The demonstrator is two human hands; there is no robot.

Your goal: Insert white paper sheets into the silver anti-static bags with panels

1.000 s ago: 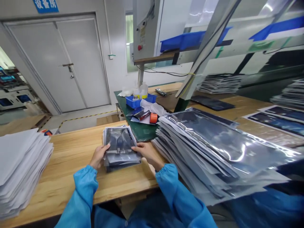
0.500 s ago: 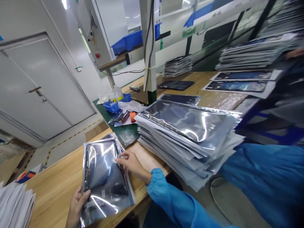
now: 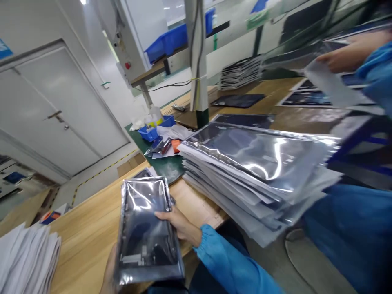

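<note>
I hold a small shiny grey anti-static bag [image 3: 147, 228] with a dark flat part inside, lifted above the wooden table [image 3: 88, 228]. My right hand [image 3: 177, 222] grips its right edge, thumb on top. My left hand [image 3: 108, 273] holds the lower left corner from underneath and is mostly hidden by the bag. A few more small bags [image 3: 143, 173] lie on the table behind it.
A tall stack of large silver bags [image 3: 257, 171] lies to the right. White sheets [image 3: 27, 257] are piled at the left. A blue tray with bottles [image 3: 154, 128] sits on a green mat. Another person's hand [image 3: 339, 57] holds a sheet at the upper right.
The bag has been lifted from the small pile and brought closer to me. My view swung right, and another person's hand has come into view at the upper right.
</note>
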